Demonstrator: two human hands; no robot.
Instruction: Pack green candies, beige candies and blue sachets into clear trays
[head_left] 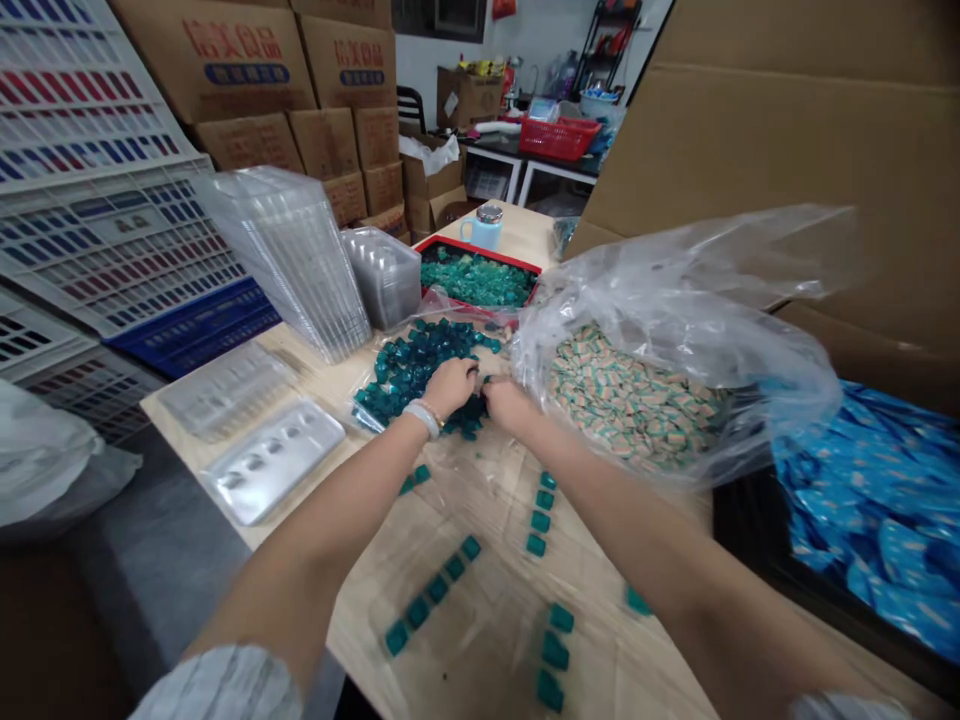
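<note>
The left hand (pixel 450 388) and the right hand (pixel 511 406) are pressed down on a heap of small teal cubes (pixel 417 370), and the fingers are curled. The hands are not spread open, but it cannot be told if cubes are held. Short rows of cubes (pixel 538 512) are laid on a wood table (pixel 480 640) just below the hands. A clear plastic tray (pixel 274 460) is seen to the left of the hands. A bag of striped wrapped sweets (pixel 630 400) is seen to the right. A red tray of cubes (pixel 480 275) is seen past the hands.

Stacked cardboard cartons (pixel 251 60), white plastic crates (pixel 97 230), red basket (pixel 559 138), pale blue mug (pixel 481 230)
</note>
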